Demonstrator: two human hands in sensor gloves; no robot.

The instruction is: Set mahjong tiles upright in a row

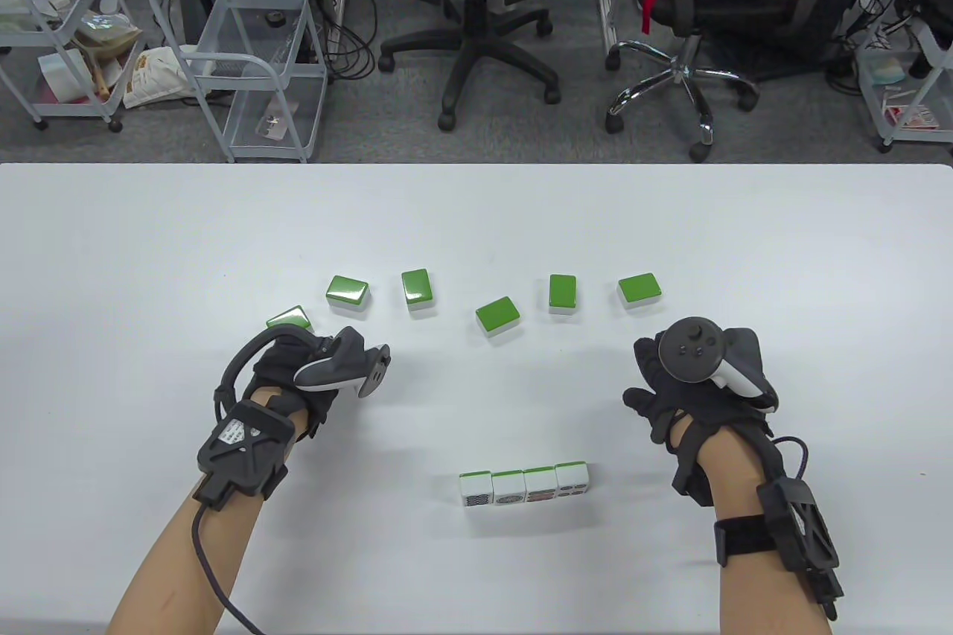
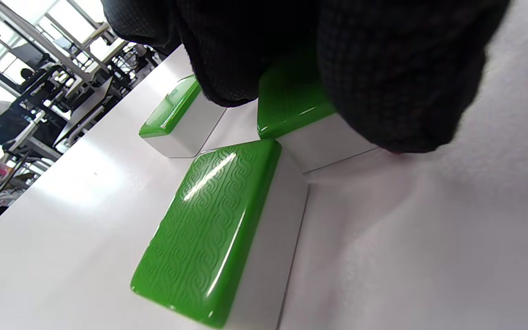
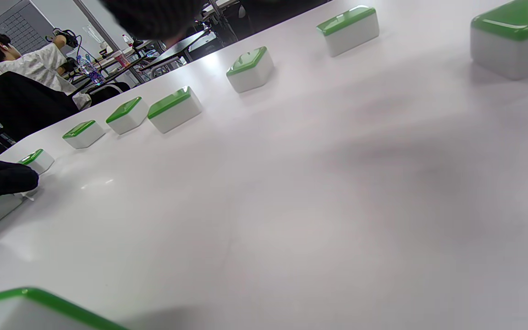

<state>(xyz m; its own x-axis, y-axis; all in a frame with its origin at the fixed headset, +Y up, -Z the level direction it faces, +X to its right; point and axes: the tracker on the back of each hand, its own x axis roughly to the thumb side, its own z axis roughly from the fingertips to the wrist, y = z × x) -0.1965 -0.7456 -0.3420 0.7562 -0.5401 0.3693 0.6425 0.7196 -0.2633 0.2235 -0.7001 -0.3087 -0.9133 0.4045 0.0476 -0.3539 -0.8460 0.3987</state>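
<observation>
A: How does the left hand [image 1: 313,367] sit?

B: Its forearm comes in from the desk's [image 1: 149,233] near edge, left of the middle, and the hand is rolled so its tracker tips toward the middle of the desk. The fingers [image 2: 397,78] curl down over the leftmost flat tile [image 1: 289,319]. In the left wrist view a gloved fingertip presses on a green-backed tile lying flat; whether the hand actually grips it, I cannot tell.

A: And the right hand [image 1: 696,385]?

B: It reaches in from the near edge on the right, palm down, tracker facing up, fingers loosely spread and released, holding nothing. It hovers just near-side of the rightmost flat tile [image 1: 639,291], apart from it.

A: Where are the tiles?

B: A standing row of four tiles [image 1: 523,484] is upright, side by side and touching, close to the near edge, between the two hands. Six more lie green side up in a loose line across the middle of the desk, including the middle flat tile [image 1: 497,315].
</observation>
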